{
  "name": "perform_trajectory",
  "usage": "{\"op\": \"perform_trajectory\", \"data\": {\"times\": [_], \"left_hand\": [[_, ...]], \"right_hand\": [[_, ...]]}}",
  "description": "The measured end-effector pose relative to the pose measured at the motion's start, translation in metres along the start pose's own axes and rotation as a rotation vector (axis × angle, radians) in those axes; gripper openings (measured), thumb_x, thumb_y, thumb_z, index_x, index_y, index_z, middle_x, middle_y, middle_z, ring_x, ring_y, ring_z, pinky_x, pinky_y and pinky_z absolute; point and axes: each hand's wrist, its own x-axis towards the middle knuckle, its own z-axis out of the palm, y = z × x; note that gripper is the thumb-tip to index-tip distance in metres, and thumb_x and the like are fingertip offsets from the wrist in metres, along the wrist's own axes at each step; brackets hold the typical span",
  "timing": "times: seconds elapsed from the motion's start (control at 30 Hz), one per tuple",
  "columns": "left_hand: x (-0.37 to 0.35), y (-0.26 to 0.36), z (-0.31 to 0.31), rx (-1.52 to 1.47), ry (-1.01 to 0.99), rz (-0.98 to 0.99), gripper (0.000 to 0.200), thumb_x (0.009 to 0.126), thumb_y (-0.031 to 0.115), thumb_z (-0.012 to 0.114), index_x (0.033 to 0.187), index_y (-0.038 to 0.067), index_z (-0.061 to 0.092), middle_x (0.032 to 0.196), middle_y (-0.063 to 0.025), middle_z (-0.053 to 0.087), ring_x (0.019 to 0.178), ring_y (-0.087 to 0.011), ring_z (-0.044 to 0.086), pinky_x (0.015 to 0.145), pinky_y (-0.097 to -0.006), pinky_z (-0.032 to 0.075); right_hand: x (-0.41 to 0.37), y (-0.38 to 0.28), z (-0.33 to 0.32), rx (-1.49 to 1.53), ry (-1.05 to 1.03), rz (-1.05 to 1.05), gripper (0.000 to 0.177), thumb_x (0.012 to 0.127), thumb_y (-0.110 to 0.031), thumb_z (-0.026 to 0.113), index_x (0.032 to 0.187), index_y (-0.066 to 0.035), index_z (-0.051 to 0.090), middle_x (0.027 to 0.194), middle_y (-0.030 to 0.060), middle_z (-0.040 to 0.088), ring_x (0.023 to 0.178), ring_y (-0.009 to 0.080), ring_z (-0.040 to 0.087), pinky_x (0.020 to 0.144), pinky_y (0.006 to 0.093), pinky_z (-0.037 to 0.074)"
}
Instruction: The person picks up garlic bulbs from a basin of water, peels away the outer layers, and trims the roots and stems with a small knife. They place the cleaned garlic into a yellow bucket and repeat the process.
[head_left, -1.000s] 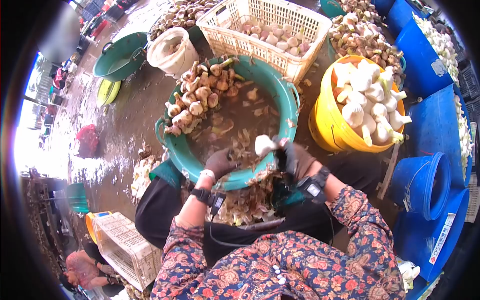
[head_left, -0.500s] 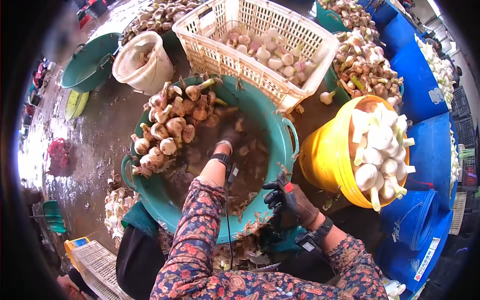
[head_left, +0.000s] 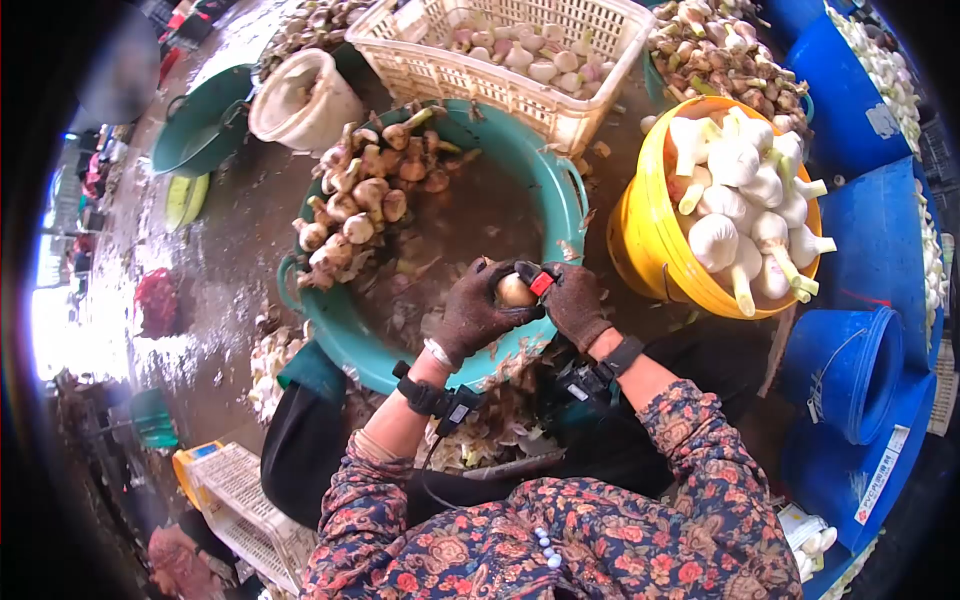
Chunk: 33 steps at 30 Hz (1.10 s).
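Over the near rim of the green tub (head_left: 555, 195), my two gloved hands meet at one garlic bulb (head_left: 514, 291). My left hand (head_left: 474, 312) wraps round the bulb from the left and below. My right hand (head_left: 577, 305) closes against its right side, with a small red band or piece (head_left: 541, 284) at the thumb; its far fingers are partly hidden. Murky brown water (head_left: 475, 215) lies in the tub. Dirty, unpeeled garlic bulbs (head_left: 370, 195) are heaped at its left and far side.
A yellow bucket (head_left: 640, 235) of clean white garlic stands to the right, with blue bins (head_left: 860, 230) beyond. Behind the tub is a cream crate (head_left: 480, 85) of bulbs; a white bucket (head_left: 305, 105) sits at the far left. Peeled skins (head_left: 490, 430) lie near my lap.
My left hand has come up out of the water with a garlic bulb. The right hand has moved up and left to meet it. The camera view has shifted slightly.
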Motion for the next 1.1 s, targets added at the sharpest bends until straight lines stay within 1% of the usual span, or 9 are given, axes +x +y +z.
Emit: {"op": "perform_trajectory", "data": {"times": [0.17,0.3,0.4,0.5,0.57,0.7,0.77,0.93,1.1], "left_hand": [[-0.026,0.006,-0.019,0.145,0.029,0.021,0.055,0.062,0.021,0.082,0.11,0.004,0.061,0.096,-0.0092,0.062,0.085,-0.0201,0.059,0.078,-0.0315,0.048],[-0.044,0.007,-0.025,-0.3,0.025,-0.124,0.058,0.067,0.016,0.081,0.114,-0.005,0.055,0.106,-0.0081,0.061,0.095,-0.0131,0.058,0.087,-0.0279,0.047],[-0.052,0.013,-0.01,-0.648,0.254,-0.191,0.067,0.066,0.017,0.081,0.121,-0.004,0.049,0.112,-0.0102,0.058,0.1,-0.0157,0.057,0.089,-0.0297,0.046],[-0.062,0.01,0.0,-0.273,0.158,-0.207,0.073,0.065,0.019,0.082,0.124,-0.003,0.045,0.115,-0.0121,0.057,0.104,-0.018,0.055,0.092,-0.0319,0.044],[-0.068,0.01,-0.003,-0.127,0.222,-0.208,0.079,0.064,0.02,0.083,0.128,-0.002,0.042,0.116,-0.0116,0.056,0.105,-0.0191,0.055,0.093,-0.0328,0.043],[-0.077,0.028,-0.023,-0.169,0.266,-0.032,0.073,0.067,0.016,0.08,0.129,0.001,0.043,0.116,-0.0086,0.057,0.103,-0.0165,0.055,0.091,-0.0308,0.044],[-0.083,0.025,-0.032,-0.298,-0.099,-0.173,0.056,0.07,0.014,0.078,0.119,0.0,0.054,0.109,-0.007,0.061,0.1,-0.0134,0.057,0.089,-0.0283,0.046],[-0.095,0.028,-0.031,-0.344,-0.03,-0.294,0.02,0.079,0.01,0.069,0.097,0.002,0.067,0.077,-0.0005,0.065,0.064,-0.008,0.054,0.06,-0.0245,0.046],[-0.099,0.004,-0.012,-0.023,0.161,-0.232,0.017,0.085,0.015,0.063,0.096,0.002,0.066,0.078,-0.0009,0.065,0.066,-0.0065,0.056,0.06,-0.0227,0.046]], "right_hand": [[-0.011,-0.009,0.006,0.085,-0.057,-0.234,0.03,0.087,-0.029,0.057,0.078,-0.001,0.061,0.069,0.0212,0.059,0.063,0.0365,0.058,0.057,0.0403,0.045],[-0.015,-0.011,0.011,0.387,-0.193,-0.243,0.031,0.089,-0.029,0.055,0.076,-0.002,0.059,0.063,0.0126,0.057,0.061,0.0186,0.057,0.055,0.0329,0.044],[-0.019,-0.03,0.01,0.857,-0.431,0.331,0.041,0.091,-0.048,0.047,0.096,-0.008,0.058,0.078,-0.0003,0.059,0.063,0.0107,0.055,0.055,0.0267,0.047],[-0.037,-0.037,-0.001,0.989,-0.622,0.266,0.05,0.089,-0.055,0.044,0.101,-0.008,0.055,0.08,0.0007,0.058,0.061,0.0111,0.054,0.053,0.0263,0.048],[-0.031,-0.021,0.007,0.906,-0.556,0.136,0.055,0.087,-0.06,0.044,0.094,-0.007,0.058,0.074,0.0025,0.059,0.057,0.0128,0.054,0.048,0.0253,0.044],[-0.023,-0.016,0.01,0.585,-0.689,0.372,0.052,0.085,-0.055,0.053,0.081,-0.005,0.064,0.06,0.004,0.056,0.049,0.0125,0.051,0.046,0.0262,0.04],[-0.02,0.016,0.035,0.4,-0.71,-0.151,0.04,0.085,-0.04,0.059,0.081,-0.001,0.064,0.061,0.0043,0.057,0.052,0.0111,0.053,0.046,0.0268,0.041],[-0.024,-0.003,0.016,0.302,-0.934,-0.031,0.035,0.079,-0.035,0.064,0.077,0.0,0.063,0.06,0.0032,0.057,0.054,0.0103,0.049,0.049,0.029,0.039],[-0.036,-0.026,0.01,0.219,-0.861,-0.164,0.038,0.073,-0.032,0.069,0.091,0.0,0.062,0.075,0.0057,0.062,0.068,0.0126,0.057,0.062,0.0287,0.045]]}}
